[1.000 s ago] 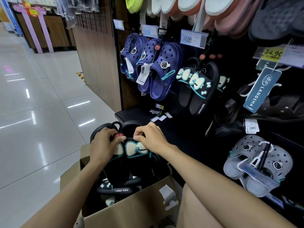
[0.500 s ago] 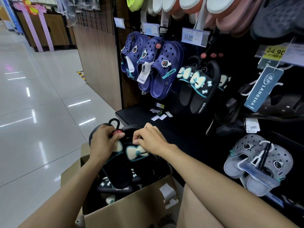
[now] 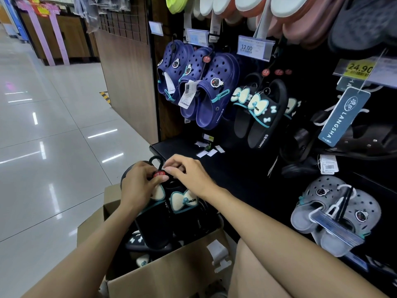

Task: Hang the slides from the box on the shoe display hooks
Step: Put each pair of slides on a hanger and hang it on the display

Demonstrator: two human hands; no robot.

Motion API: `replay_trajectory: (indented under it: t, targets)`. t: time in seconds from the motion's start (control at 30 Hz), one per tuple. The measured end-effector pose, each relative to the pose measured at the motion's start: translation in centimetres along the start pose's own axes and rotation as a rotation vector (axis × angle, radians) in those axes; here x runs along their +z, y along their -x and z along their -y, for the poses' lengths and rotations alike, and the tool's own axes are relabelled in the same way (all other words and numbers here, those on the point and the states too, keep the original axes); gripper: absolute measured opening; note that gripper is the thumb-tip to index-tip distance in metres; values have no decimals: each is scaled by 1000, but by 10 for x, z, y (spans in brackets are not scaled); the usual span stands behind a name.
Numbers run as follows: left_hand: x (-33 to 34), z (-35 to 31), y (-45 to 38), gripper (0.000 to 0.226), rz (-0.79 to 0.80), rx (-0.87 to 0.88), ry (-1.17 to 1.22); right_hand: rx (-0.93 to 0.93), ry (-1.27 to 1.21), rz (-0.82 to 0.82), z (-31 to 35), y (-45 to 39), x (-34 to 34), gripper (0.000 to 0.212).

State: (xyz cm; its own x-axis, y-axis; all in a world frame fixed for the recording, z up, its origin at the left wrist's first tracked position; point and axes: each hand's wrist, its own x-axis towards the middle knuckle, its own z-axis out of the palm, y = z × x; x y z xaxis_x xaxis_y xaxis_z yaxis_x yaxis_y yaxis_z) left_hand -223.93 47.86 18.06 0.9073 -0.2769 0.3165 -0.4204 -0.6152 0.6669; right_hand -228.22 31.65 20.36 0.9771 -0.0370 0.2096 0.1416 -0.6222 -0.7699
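We hold a black bow-trimmed pair of slides (image 3: pixel 163 211) just above the box (image 3: pixel 171 274), left hand (image 3: pixel 137 186) gripping it, right hand (image 3: pixel 189 177) pinching at its hanger hook (image 3: pixel 155 161). We judge this the pick-up step; next comes lifting the pair up and away from the box to the matching hung slides (image 3: pixel 260 112).

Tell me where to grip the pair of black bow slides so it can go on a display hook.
Pinch the black slides at the hanger neck, by the red tag below the plastic hook, coming from above. The hook stands upward, free of the box, and must stay uncovered; both hands already work there.
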Motion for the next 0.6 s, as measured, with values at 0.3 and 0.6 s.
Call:
replay_trajectory:
  t: [0.3, 0.6]
  targets:
    - [10, -6, -2, 11, 144, 67, 82, 101, -129, -148, 2, -7, 4, 6]
    - [11, -4, -2, 32, 88, 12, 179, 215, -104, -375, 2, -8, -7, 12]
